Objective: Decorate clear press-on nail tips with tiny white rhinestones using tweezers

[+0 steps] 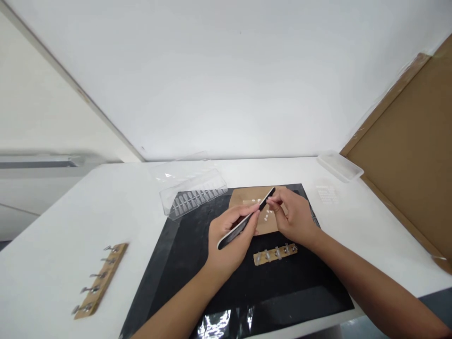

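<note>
A long black nail file (236, 231) with pale edges runs diagonally through my left hand (231, 230), whose thumb and fingers pinch it near the middle. Its upper end reaches my right hand (291, 214). There my thumb and forefinger are pressed together at the file's edge; whatever they hold is too small or hidden to name. Beneath both hands lies a brown sheet (242, 197) with several small white pieces (266, 215) on it. Just below my hands, a wooden strip (275, 254) carries several clear nail tips on metal clips.
A black mat (197, 278) covers the table's middle. On its far left corner rests a clear box (194, 193) of nail tips. Another wooden strip with clips (100, 282) lies at left. A clear tray (339, 165) sits back right, beside a cardboard panel (409, 150).
</note>
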Tool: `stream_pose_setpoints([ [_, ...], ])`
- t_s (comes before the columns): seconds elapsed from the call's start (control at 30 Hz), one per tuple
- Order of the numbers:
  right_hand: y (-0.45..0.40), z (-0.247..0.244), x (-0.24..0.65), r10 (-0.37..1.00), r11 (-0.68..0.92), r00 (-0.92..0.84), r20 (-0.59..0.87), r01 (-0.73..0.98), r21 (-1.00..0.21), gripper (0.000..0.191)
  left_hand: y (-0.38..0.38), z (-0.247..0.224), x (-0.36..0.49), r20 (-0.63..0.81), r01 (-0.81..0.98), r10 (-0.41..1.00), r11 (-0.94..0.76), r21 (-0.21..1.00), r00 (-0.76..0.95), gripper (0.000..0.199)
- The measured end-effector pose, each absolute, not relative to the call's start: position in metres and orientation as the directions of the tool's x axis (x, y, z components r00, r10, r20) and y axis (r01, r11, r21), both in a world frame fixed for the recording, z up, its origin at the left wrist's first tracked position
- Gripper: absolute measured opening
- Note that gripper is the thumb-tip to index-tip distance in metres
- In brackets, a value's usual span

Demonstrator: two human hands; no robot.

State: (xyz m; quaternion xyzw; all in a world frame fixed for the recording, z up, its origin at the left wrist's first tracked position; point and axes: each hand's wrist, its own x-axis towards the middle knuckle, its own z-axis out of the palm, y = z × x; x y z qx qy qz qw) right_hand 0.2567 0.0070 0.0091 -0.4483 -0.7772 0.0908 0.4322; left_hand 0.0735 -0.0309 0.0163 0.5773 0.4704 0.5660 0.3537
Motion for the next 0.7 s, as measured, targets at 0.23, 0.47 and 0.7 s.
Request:
stream_pose_setpoints([
  [0.23, 0.008, 0.0128, 0.2559, 0.76, 0.618, -0.251, 0.6, 0.567, -0.545, 0.02, -0.0315, 0.0175, 0.074, 0.35, 0.165, 0.933, -0.334, 0.928, -0.081, 0.014],
  [0.47, 0.0077, 0.0129, 0.2569, 0.745, 0.64, -0.289, 0.601, 0.566, -0.521, 0.02, -0.0324, 0.0173, 0.0721, 0.378, 0.169, 0.922, -0.36, 0.917, -0.088, 0.013],
  [0.7, 0.0081, 0.0148, 0.2584, 0.744, 0.639, -0.277, 0.607, 0.558, -0.529, 0.021, -0.0322, 0.0182, 0.0723, 0.405, 0.178, 0.912, -0.39, 0.904, -0.062, 0.013],
])
